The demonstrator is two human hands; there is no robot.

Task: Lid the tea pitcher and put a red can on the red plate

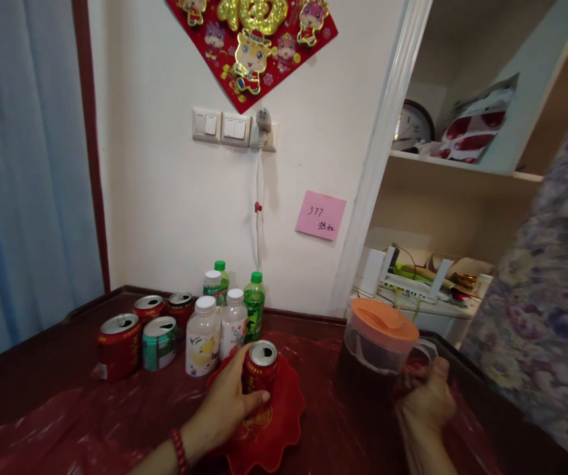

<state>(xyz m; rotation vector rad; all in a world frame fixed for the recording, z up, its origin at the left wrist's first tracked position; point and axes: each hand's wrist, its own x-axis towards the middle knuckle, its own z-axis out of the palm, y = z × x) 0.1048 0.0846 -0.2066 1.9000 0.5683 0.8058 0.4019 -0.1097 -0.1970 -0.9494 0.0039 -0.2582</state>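
A: Entry, head view. Left hand (229,402) wrapped around a red can (260,371), fingers curled about its side, thumb at the front. Can upright, top unopened as far as I can tell.

B: Where does the can stand?

A: On a red scalloped dish (274,429), near the front middle of the dark table (41,389), which carries a red plastic sheet (90,429). Beaded bracelet (179,450) on the left wrist.

B: Right hand?

A: Right hand (427,399) closed on the handle of a clear pitcher (375,359) with an orange lid (383,322); dark liquid inside, level roughly two thirds up. Pitcher upright, right of the dish, apart from it.

B: Anything behind the can?

A: A cluster further back on the left: four opened cans (138,333) (three red, one green-and-white), then two white-capped bottles (217,330) just beside them, and green bottles (254,303) behind those, close to the wall.

B: Wall?

A: Light switches (221,126), a plug with white cord (258,198) hanging down, a pink sticky note (320,215), a red paper decoration (251,46) above. Shelving on the right holds a clock (412,125)
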